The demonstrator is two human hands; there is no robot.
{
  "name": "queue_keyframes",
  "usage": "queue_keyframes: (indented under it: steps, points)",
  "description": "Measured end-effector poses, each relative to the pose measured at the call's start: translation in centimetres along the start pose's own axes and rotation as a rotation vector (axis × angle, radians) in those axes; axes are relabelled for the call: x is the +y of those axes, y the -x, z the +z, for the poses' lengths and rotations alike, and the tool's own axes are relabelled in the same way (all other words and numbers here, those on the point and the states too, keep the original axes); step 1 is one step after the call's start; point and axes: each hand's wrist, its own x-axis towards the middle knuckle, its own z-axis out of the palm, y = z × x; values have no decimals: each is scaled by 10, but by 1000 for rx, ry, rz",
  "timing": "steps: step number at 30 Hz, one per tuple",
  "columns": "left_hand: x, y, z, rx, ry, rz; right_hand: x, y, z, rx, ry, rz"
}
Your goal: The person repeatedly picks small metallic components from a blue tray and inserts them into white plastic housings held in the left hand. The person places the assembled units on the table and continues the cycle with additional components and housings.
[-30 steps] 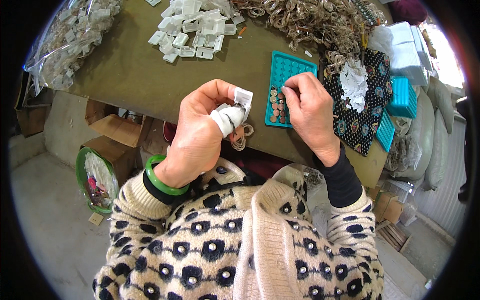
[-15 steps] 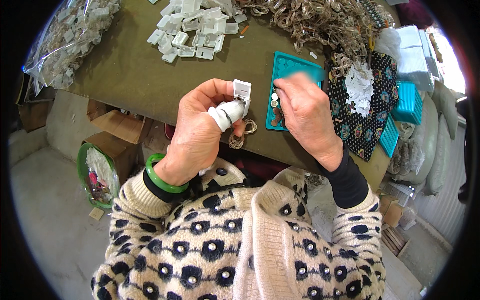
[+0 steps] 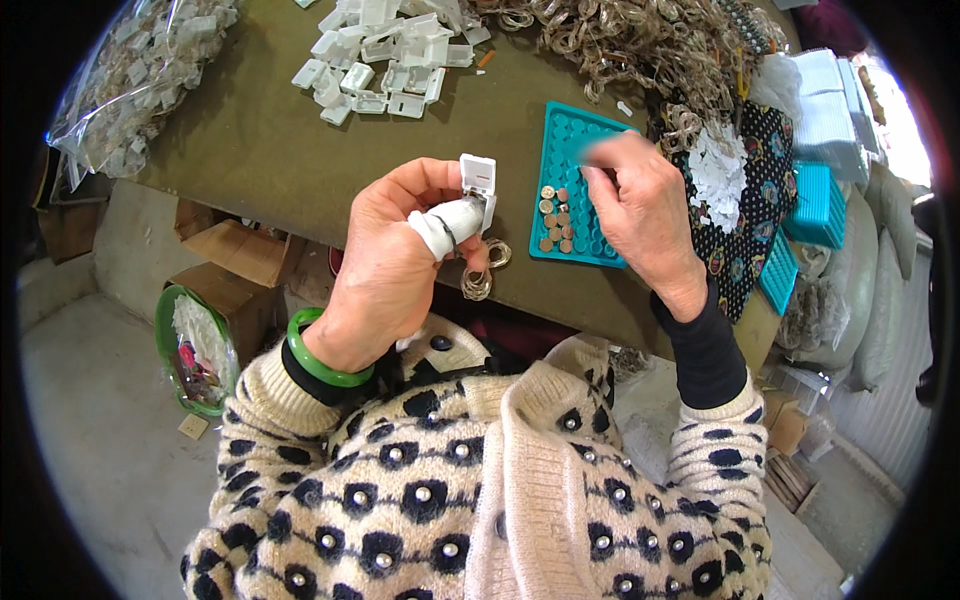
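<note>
My left hand [image 3: 375,255] is closed around a small white plastic case [image 3: 478,174] with its lid raised. A white wrap with a dark band covers one of its digits. A coil of clear thin wire [image 3: 478,284] hangs below these fingers. Over the right part of a teal tray [image 3: 562,128] with round pockets, my right hand [image 3: 640,205] has its fingers curled together; their tips are blurred, and anything between them cannot be made out. Several small round metal discs [image 3: 563,219], like button cells, lie in the tray's near left part.
White plastic cases [image 3: 385,65] are heaped at the back, beside a large pile of coiled wires [image 3: 640,50]. White flakes [image 3: 717,175] lie on a dark patterned cloth [image 3: 745,230] at right. A clear bag [image 3: 165,75] stands far left; stacked teal trays [image 3: 820,205] stand right.
My right hand has moved right and lifted off the discs, uncovering more of them. The tray has shifted slightly. My left hand with the case has moved slightly left.
</note>
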Motion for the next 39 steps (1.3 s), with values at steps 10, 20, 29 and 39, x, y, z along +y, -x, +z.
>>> queue_keyframes:
  steps: [10,20,29,39]
  points:
    - [3,3,2,-89,83,-26,3,0,-11,-13,-332,188]
    - [2,0,5,-103,14,31,-5,1,-7,-100,5,43]
    - [3,-2,10,-34,-89,30,-2,-9,-12,-212,9,58]
    - [2,-5,16,-21,-166,35,-54,9,-11,180,-243,17]
